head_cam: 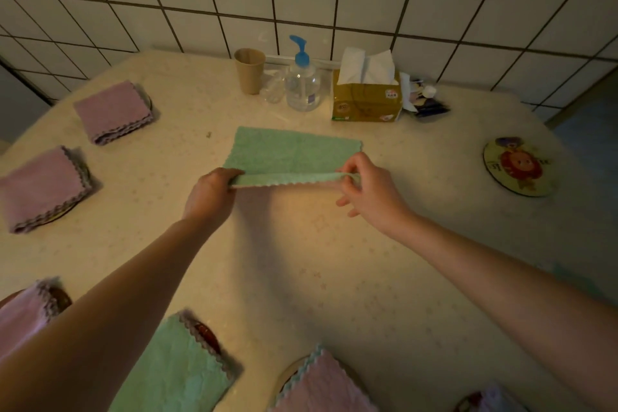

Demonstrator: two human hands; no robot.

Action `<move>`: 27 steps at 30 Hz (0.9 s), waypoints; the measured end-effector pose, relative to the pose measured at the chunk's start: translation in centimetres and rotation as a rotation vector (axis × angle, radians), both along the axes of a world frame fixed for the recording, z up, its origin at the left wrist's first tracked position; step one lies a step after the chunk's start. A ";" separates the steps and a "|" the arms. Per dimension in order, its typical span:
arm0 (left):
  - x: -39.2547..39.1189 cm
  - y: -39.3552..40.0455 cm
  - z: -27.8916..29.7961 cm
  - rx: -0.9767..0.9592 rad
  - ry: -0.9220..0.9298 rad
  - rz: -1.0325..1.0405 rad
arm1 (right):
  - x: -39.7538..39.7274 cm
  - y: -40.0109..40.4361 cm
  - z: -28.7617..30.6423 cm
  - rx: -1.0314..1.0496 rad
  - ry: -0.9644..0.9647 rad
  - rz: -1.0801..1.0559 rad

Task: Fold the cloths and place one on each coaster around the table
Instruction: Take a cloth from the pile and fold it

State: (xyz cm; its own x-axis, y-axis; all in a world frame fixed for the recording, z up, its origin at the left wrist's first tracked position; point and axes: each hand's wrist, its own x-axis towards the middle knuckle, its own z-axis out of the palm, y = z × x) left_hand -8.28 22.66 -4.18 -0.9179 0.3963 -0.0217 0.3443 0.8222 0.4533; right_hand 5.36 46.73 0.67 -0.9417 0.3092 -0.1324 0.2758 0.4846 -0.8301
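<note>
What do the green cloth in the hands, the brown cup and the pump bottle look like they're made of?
Green cloth: soft, matte, fuzzy fabric, probably microfibre; it drapes and has zigzag-cut edges.
Brown cup: likely paper, judging by its dull kraft-brown wall and thin rim.
Pump bottle: clear, glossy plastic by its see-through body; its blue pump looks like opaque plastic.

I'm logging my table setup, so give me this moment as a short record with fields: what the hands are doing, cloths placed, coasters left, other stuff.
left hand: pinches near-left corner of green cloth
right hand: pinches near-right corner
cloth state: near edge lifted, far part flat on table
folded cloths on coasters: five in view, such as pink cloth
bare coaster: right side, no cloth
back of table: cup, pump bottle, tissue box
</note>
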 end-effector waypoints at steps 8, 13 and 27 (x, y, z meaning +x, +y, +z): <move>1.1 8.5 8.3 0.347 -0.226 0.141 | -1.4 6.9 6.2 0.039 0.192 -0.275; 5.5 12.1 10.2 0.279 -0.025 0.025 | 4.4 10.1 8.1 0.098 0.390 -0.332; 29.7 13.7 -1.4 -0.021 -0.186 -0.091 | 29.8 14.8 -5.3 0.081 -0.070 -0.018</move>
